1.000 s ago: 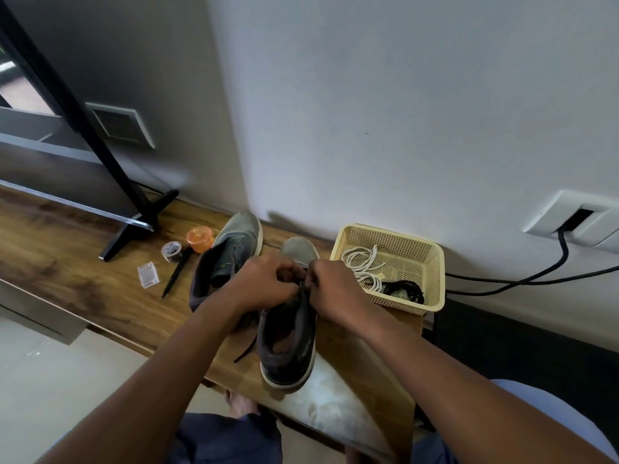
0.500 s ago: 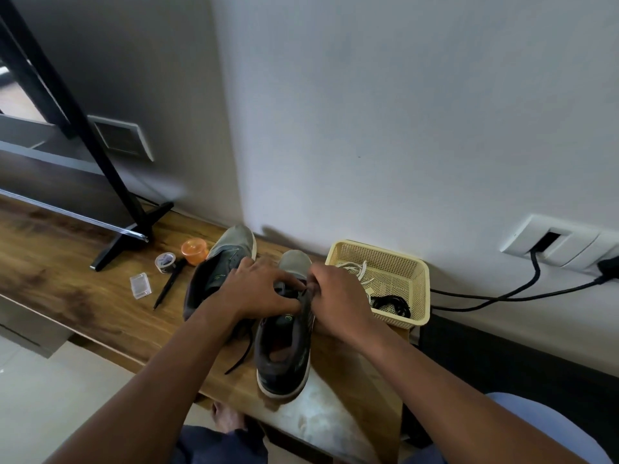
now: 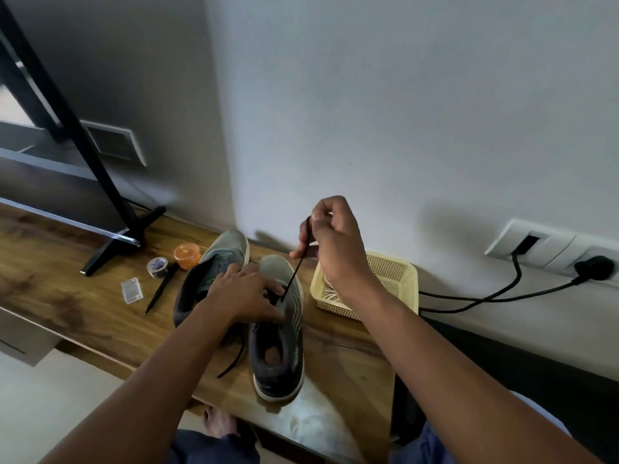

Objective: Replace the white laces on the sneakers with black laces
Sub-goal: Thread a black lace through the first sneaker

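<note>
Two grey sneakers stand on the wooden shelf (image 3: pixel 67 296). The right sneaker (image 3: pixel 279 346) points away from me, and the left sneaker (image 3: pixel 217 262) sits behind it to the left. My left hand (image 3: pixel 244 293) presses down on the right sneaker's tongue and eyelets. My right hand (image 3: pixel 331 236) is raised above the shoe, pinching a black lace (image 3: pixel 294 272) that runs taut down into an eyelet. Another black lace end (image 3: pixel 234 360) trails off the shoe's left side. White laces (image 3: pixel 331 291) lie in the yellow basket (image 3: pixel 392 272), partly hidden by my right wrist.
Left of the sneakers lie an orange lidded jar (image 3: pixel 187 256), a tape roll (image 3: pixel 157 266), a black pen (image 3: pixel 162 291) and a small clear box (image 3: pixel 131 289). A black stand foot (image 3: pixel 127 242) rests at the far left. Black cables (image 3: pixel 502 293) run from wall sockets at right.
My right hand has lifted up and away from the shoe, drawing the black lace taut through an eyelet. My left hand stays on the sneaker.
</note>
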Demonstrator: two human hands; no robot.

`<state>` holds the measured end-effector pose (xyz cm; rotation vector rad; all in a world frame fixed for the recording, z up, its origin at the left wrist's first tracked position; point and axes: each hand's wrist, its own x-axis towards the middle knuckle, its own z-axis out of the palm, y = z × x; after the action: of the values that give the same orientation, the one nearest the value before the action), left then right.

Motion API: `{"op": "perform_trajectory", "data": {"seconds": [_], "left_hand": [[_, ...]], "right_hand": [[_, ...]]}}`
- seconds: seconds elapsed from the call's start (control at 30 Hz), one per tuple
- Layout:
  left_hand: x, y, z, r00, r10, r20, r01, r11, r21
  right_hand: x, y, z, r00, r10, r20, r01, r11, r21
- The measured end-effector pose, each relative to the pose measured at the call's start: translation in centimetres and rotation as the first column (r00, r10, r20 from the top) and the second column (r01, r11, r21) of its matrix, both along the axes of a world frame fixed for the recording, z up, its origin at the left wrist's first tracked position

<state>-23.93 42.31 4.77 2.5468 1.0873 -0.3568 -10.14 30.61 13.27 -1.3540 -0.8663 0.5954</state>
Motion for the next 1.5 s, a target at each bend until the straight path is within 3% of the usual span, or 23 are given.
{"op": "perform_trajectory", "data": {"seconds": [0.27,0.6,0.87,1.1,1.5], "left_hand": [[0.4,-0.1,0.0,0.998,0.036,-0.049,-0.036,0.999,0.003],[0.5,-0.8,0.8,0.996,0.058,-0.06,-0.058,0.998,-0.007],[0.4,-1.2,1.2,0.995,0.06,-0.074,-0.06,0.998,-0.004],[0.6,-1.6,1.5,0.993,0.084,-0.08,-0.085,0.996,-0.007],[0.7,-1.9,1.8,0.994,0.088,-0.062,-0.088,0.996,0.003]], "right_hand": [[-0.9,-0.9,3.4,0.95,-0.066,0.307,0.032,0.993,0.114],[-0.3,-2.7,5.9,0.907,-0.27,0.323,0.15,0.924,0.35],[0.5,-4.3,9.7,0.782,-0.537,0.317,0.271,0.75,0.603],[-0.5,-5.1,10.2,0.735,-0.537,0.415,0.215,0.764,0.608],[-1.2,-5.8,11.3,0.703,-0.57,0.425,0.209,0.737,0.643]]}}
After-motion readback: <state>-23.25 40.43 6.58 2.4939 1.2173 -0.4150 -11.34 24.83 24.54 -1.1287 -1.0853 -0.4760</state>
